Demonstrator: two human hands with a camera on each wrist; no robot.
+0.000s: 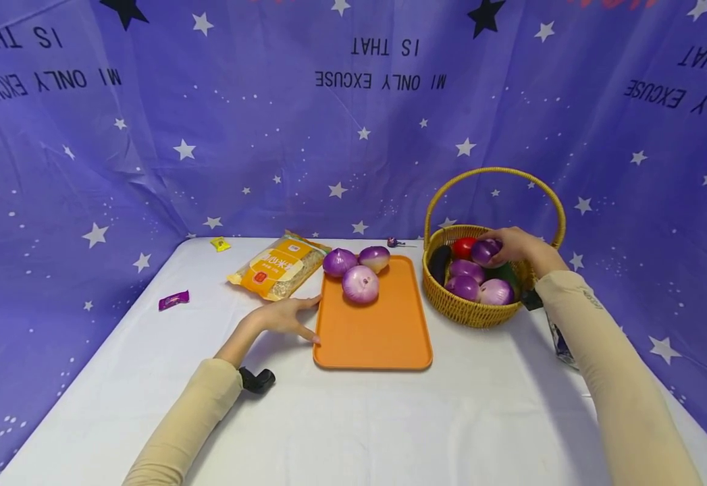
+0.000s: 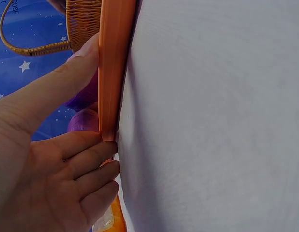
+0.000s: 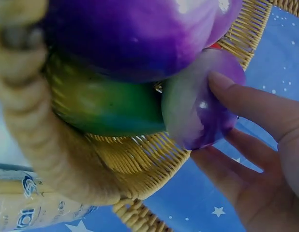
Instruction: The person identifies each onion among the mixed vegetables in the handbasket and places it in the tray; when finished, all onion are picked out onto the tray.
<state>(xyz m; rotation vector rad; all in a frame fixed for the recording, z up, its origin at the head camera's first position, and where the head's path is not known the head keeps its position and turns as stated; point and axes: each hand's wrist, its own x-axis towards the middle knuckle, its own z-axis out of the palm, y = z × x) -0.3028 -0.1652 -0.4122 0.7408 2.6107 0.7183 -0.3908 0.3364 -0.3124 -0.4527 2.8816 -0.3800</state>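
Note:
My right hand [image 1: 514, 244] grips a purple onion [image 1: 486, 252] at the back of the wicker basket [image 1: 471, 314]. In the right wrist view the thumb lies on one side of this onion [image 3: 202, 101] and the fingers on the other. Around it in the basket are several more onions, a red tomato [image 1: 464, 248], a dark eggplant [image 1: 440, 264] and a green vegetable [image 3: 106, 104]. My left hand [image 1: 280, 316] rests at the left edge of the orange tray [image 1: 377, 337], thumb and fingers spread along its rim. Three onions [image 1: 360, 284] sit at the tray's far left.
A yellow grain bag [image 1: 280, 264] lies left of the tray. Farther left are a yellow candy [image 1: 220, 244] and a purple candy [image 1: 173, 300]. A lollipop [image 1: 394, 242] lies behind the tray. The basket's tall handle [image 1: 494, 169] arches over it; a clear printed package [image 3: 38, 203] stands beside it.

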